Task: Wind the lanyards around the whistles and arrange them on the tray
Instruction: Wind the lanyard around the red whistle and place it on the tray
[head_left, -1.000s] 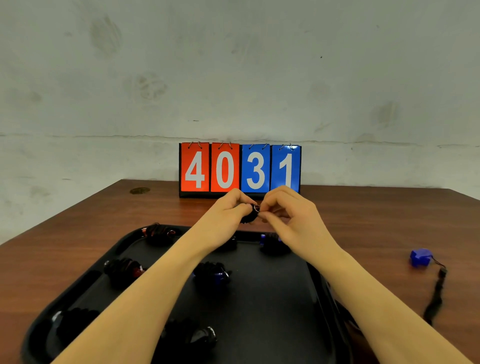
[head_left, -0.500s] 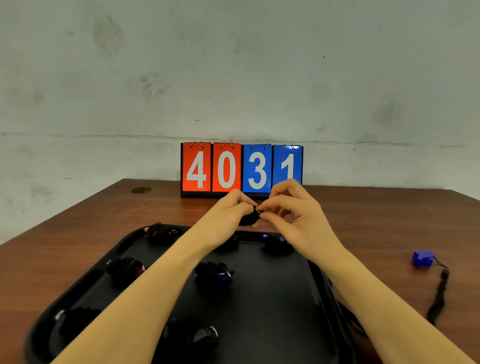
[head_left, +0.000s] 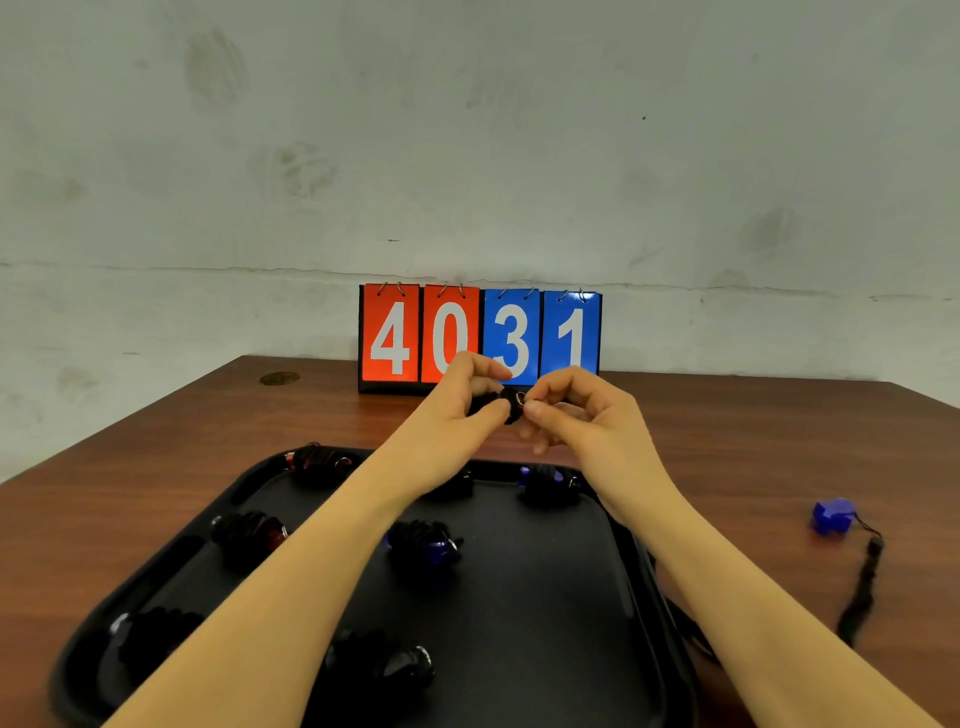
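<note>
Looks like a bare test/recording room, not a home: stained, cracked whitewashed concrete wall, plain brown wood-laminate worktop, and a red-and-blue flip-number scoreboard reading 4031 at its back edge.

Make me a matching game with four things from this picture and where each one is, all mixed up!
Things:
1. blue whistle
2. scoreboard
3. black tray
4. wound whistle

Places:
A. at the back of the table by the wall
B. held up between the left hand and right hand
C. on the bare table at the right, its lanyard loose
D. in front of the person, under the arms

Pairs: 1-C, 2-A, 3-D, 4-B
</note>
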